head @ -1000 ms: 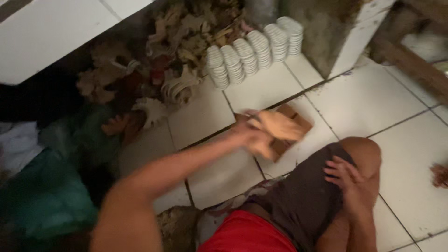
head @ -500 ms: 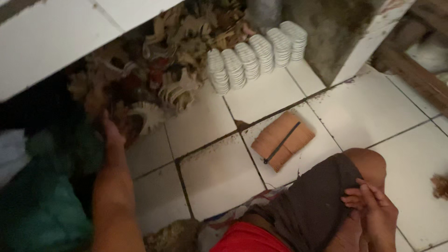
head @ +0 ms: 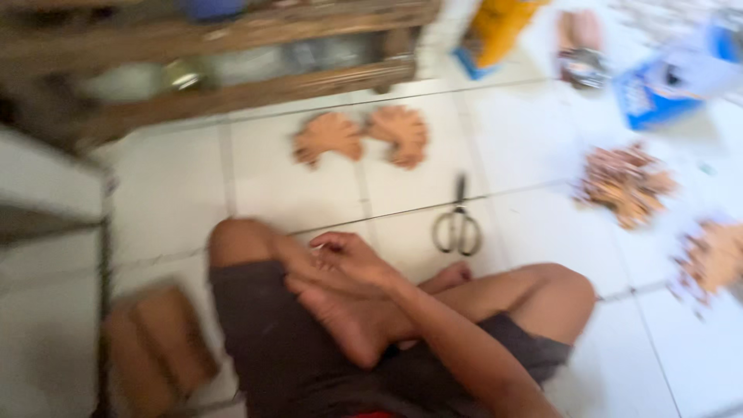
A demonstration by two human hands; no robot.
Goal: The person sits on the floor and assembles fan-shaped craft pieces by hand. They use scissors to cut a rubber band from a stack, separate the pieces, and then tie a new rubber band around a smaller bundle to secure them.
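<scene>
Right hand at rest on the crossed legs, scissors lying just ahead on the white tiled floor (head: 186, 178)

The right hand (head: 348, 259) lies loosely curled on the person's shin and foot, holding nothing; the left hand is out of view. The scissors (head: 458, 224) lie just beyond and to the right of that hand, apart from it, long axis pointing away from the person, loop handles nearest the legs and blades towards the far side. Beyond the scissors lie two fan-shaped brown cutouts (head: 364, 135); to the scissors' right, a heap of brown scraps (head: 625, 182). The view is blurred.
</scene>
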